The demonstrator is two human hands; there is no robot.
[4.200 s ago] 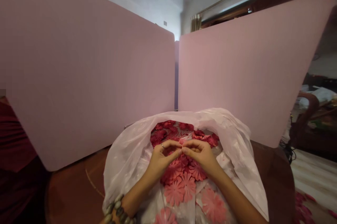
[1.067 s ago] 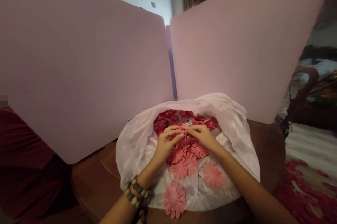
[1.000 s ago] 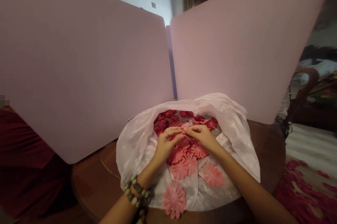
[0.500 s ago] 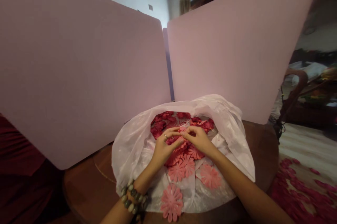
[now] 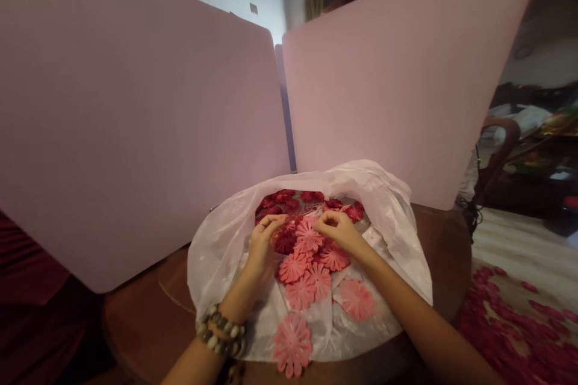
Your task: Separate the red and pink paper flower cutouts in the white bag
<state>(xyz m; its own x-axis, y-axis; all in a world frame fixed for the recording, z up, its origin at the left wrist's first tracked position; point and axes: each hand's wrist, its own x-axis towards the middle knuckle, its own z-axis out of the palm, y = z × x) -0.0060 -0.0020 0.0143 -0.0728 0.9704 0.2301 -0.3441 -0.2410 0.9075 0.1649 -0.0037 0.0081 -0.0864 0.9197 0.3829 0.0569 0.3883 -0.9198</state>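
Note:
My left hand (image 5: pixel 262 245) rests at the left of the heap, its fingers curved over dark red paper flowers (image 5: pixel 285 243) with nothing visible in them. My right hand (image 5: pixel 336 229) is curled with its fingertips together, just right of a pink paper flower (image 5: pixel 308 235) on top of the heap. Whether those fingertips pinch anything is hidden. More dark red flowers (image 5: pixel 284 197) lie behind the hands. Larger pink flowers, such as one (image 5: pixel 292 344) near me, are spread on a white plastic bag (image 5: pixel 217 264). A beaded bracelet (image 5: pixel 221 331) circles my left wrist.
The bag lies on a round wooden table (image 5: pixel 135 325). Two tall pink boards (image 5: pixel 135 132) (image 5: pixel 397 96) stand behind it. Red flowers (image 5: pixel 510 331) are scattered on a pale floor cloth at the right, and a dark wooden chair (image 5: pixel 497 156) stands beyond.
My hands have moved apart from their fingertip-to-fingertip position. A pink flower now lies on the heap between them. The view has shifted slightly left.

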